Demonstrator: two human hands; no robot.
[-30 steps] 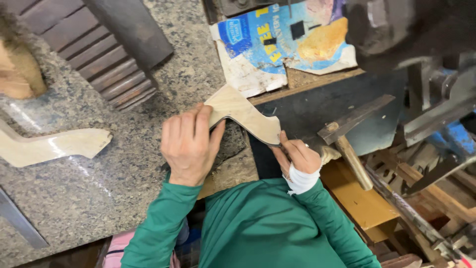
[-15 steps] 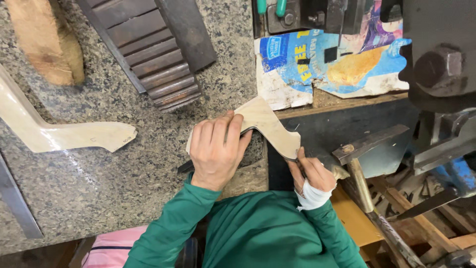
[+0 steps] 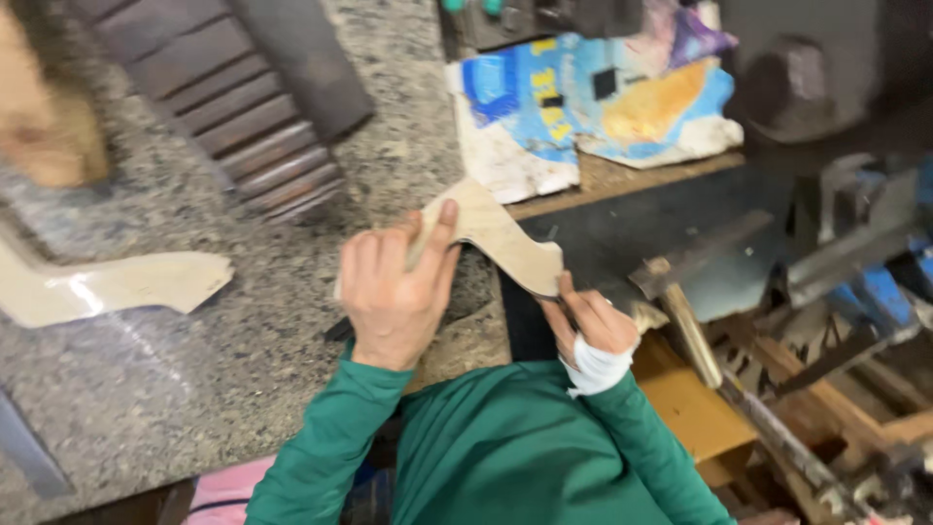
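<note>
Granite slab [image 3: 175, 389] underlies the work; dark ribbed block [image 3: 233, 107] at its top L. Curved wooden cutout [image 3: 496, 233] lies at slab's R edge. L hand [image 3: 394, 292] pressed flat on it, fingers closed over the edge. R hand [image 3: 593, 326], bandaged, pinches its R end.

Pale, matt curved wooden piece [image 3: 491, 238], speckled grey granite worktop [image 3: 194, 389] polished to a slight sheen, second wooden cut-out [image 3: 117, 287] glazed by reflected light, green cloth sleeves [image 3: 505, 457], white cloth wrap [image 3: 595, 367], dark ribbed metal block [image 3: 233, 107], torn glossy printed paper [image 3: 583, 107]
</note>
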